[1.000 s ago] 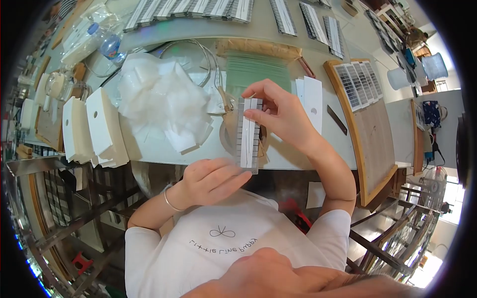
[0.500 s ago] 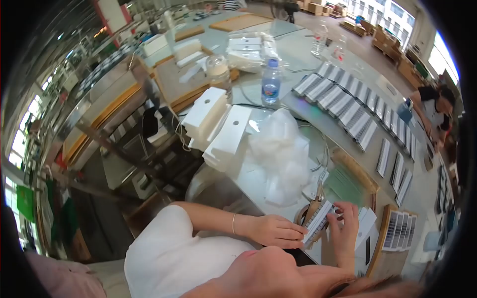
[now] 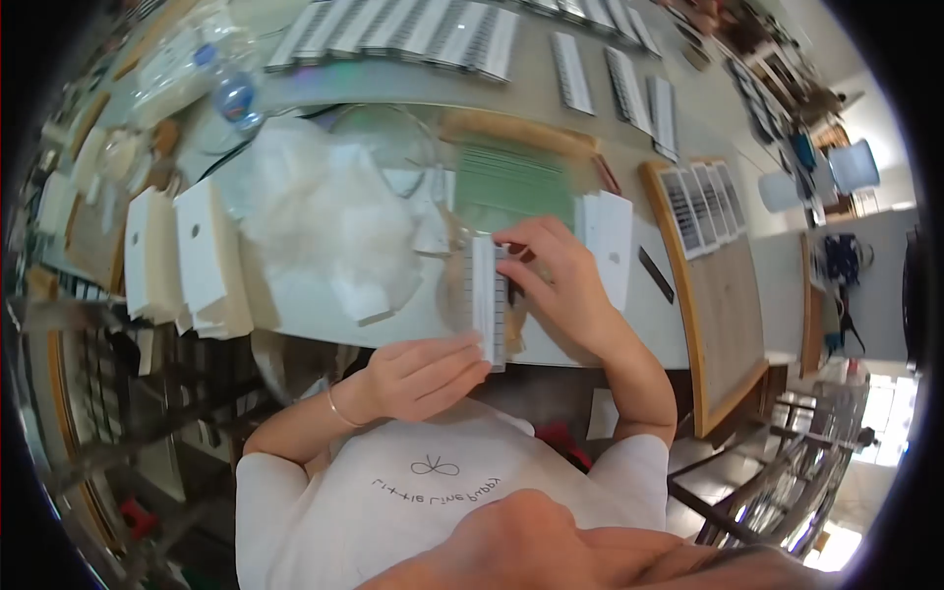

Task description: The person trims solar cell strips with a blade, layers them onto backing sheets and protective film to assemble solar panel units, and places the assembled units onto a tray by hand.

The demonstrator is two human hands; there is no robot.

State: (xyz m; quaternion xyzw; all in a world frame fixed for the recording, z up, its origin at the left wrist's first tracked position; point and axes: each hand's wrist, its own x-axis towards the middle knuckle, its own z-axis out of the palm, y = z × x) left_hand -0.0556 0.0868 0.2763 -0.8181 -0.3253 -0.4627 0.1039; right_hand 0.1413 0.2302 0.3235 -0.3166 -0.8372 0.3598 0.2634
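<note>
A narrow strip-like piece (image 3: pixel 486 300), white down the middle with grey ruled edges, is held upright in the view, over the front edge of the table. My right hand (image 3: pixel 556 275) pinches its upper end between thumb and fingers. At its lower end, my left hand (image 3: pixel 428 376) has its fingertips closed on the left edge. Beyond the strip lies a green ribbed sheet (image 3: pixel 513 185) with a wooden bar (image 3: pixel 521 130) along its far side. Crumpled white translucent wrapping (image 3: pixel 329 221) is on the left. White cards (image 3: pixel 610 241) lie to the right.
Two white stacks (image 3: pixel 208 258) with holes stand at the left. Rows of similar strips (image 3: pixel 413 31) lie at the back. A wooden-framed tray (image 3: pixel 730 324) holding dark strips is at the right, beside a dark flat bar (image 3: pixel 656 274). A bottle (image 3: pixel 234 96) is back left.
The view swung left half a second ago and has now swung back. My left hand, blurred beside the strip's lower end one second ago, now grips it. My right hand still holds the upper end.
</note>
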